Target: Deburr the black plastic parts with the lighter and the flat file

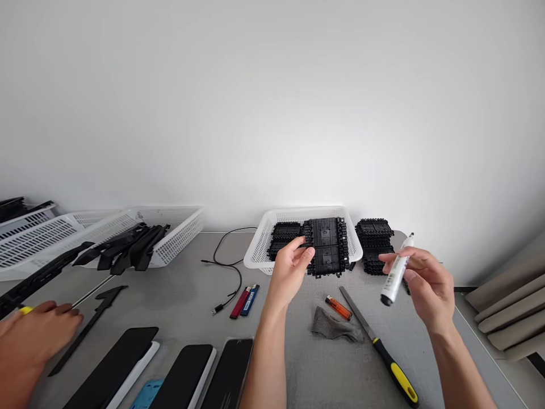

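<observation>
My left hand (292,270) grips a black ribbed plastic part (327,247) by its left edge, thumb on its face. The part is held up in front of a white plastic basket (258,253) that contains more black parts (284,233) of the same look. My right hand (430,284) has its fingers closed around a white marker (397,278), which is tilted, its black end pointing down and toward me. Just behind that hand, similar black parts (374,244) are stacked on the table beside the basket.
On the table lie a file (378,346) with a black-yellow handle, an orange lighter (338,308), a grey cloth (336,326), red (240,303) and blue (250,300) lighters, a cable (238,278) and several phones (181,375). At left, a co-worker's hand (46,329) is near baskets (179,238) of black parts.
</observation>
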`<act>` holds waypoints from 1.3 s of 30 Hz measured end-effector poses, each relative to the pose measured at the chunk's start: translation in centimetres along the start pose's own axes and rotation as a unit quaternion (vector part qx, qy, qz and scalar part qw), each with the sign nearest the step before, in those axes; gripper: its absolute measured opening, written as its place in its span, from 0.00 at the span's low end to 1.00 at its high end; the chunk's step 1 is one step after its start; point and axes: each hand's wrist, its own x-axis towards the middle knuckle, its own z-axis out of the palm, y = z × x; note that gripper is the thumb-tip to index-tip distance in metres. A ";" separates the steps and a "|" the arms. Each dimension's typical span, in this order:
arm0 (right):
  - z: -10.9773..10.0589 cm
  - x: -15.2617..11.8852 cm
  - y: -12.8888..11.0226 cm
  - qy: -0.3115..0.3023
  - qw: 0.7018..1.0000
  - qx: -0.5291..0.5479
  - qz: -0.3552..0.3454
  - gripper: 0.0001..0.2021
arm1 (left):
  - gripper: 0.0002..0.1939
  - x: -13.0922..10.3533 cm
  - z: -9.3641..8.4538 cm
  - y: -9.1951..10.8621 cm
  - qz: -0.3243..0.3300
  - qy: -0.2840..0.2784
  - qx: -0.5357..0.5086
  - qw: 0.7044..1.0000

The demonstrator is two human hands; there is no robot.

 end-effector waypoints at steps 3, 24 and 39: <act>1.9 0.4 -0.5 0.049 0.998 0.041 -0.018 0.11 | 0.39 0.0 0.0 -0.1 -0.001 -0.004 0.001 1.000; 6.5 0.3 2.2 -0.074 0.986 -0.130 0.067 0.17 | 0.39 -0.9 0.2 0.9 -0.010 -0.035 0.017 0.999; 6.6 0.6 2.3 -0.095 0.980 -0.164 0.068 0.16 | 0.37 -1.0 0.5 1.3 0.002 -0.038 0.031 0.999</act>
